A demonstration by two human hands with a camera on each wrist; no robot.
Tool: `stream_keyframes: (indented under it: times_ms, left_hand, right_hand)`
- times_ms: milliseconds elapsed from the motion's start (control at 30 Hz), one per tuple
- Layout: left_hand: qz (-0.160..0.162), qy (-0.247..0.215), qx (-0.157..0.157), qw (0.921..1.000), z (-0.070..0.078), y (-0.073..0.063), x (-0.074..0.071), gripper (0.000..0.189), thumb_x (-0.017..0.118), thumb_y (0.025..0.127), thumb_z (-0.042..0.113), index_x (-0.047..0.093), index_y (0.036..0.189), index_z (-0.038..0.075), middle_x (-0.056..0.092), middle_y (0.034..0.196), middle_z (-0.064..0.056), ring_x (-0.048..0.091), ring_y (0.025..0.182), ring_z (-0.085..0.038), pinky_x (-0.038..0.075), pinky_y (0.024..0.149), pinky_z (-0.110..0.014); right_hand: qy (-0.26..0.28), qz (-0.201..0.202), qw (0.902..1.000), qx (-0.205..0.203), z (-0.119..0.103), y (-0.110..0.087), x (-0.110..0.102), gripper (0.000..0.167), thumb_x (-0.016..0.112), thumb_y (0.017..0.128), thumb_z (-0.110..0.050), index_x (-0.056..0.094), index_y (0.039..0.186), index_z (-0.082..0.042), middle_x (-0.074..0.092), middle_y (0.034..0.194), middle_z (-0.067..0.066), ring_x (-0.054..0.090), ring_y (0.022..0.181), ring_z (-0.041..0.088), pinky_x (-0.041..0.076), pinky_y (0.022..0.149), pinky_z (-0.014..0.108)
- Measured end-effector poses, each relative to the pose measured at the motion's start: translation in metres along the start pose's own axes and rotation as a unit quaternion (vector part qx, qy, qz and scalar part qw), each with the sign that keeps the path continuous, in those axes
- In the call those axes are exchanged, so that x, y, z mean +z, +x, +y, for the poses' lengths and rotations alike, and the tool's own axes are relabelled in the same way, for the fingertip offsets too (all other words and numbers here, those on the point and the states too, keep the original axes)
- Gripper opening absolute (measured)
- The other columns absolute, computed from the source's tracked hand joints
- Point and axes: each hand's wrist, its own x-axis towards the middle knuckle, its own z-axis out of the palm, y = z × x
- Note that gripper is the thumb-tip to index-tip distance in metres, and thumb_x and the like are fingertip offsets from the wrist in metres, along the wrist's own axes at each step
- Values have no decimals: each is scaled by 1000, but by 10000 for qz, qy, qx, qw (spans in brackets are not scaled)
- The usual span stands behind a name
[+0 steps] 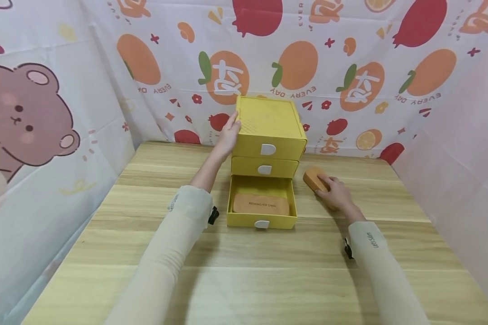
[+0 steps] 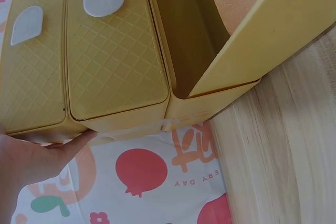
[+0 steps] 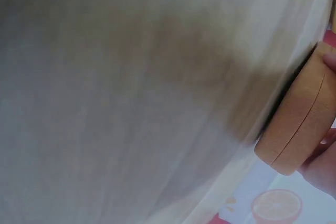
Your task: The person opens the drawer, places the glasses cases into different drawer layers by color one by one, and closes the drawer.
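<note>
A yellow three-drawer box stands on the table, its bottom drawer pulled out and the two above it closed. Inside that drawer lies a tan glasses case with dark lettering. My left hand rests against the box's upper left side, fingers straight along it; in the left wrist view the hand touches the side by the top drawer. To the right of the box, my right hand grips a second tan glasses case at the table surface. The right wrist view shows this case's seam.
The wooden table extends around the box. Behind it hangs a white fruit-print cloth, close to the box's back. A bear-print cloth hangs along the left side. White tabs mark the drawer fronts.
</note>
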Motion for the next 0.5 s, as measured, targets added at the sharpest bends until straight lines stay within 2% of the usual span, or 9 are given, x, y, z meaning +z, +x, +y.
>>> stream_keyframes:
  times_ms: [300,500]
  left_hand:
    - [20,-17,-15,10000,-1,0,1,50,28,101,23,16,148,10,17,150,-7,20,134,-20,15,108,-30]
    - [5,-86,17,10000,-1,1,1,50,29,101,22,15,147,9,15,151,-7,19,134,-20,15,107,-29]
  right_hand:
    - [139,8,9998,-155,-1,-5,-17,59,63,86,-31,42,139,-15,40,128,29,44,106,46,40,78,59]
    - [127,67,9984,-542,-5,-13,-28,59,66,84,-32,45,137,-16,42,127,28,45,105,44,41,76,57]
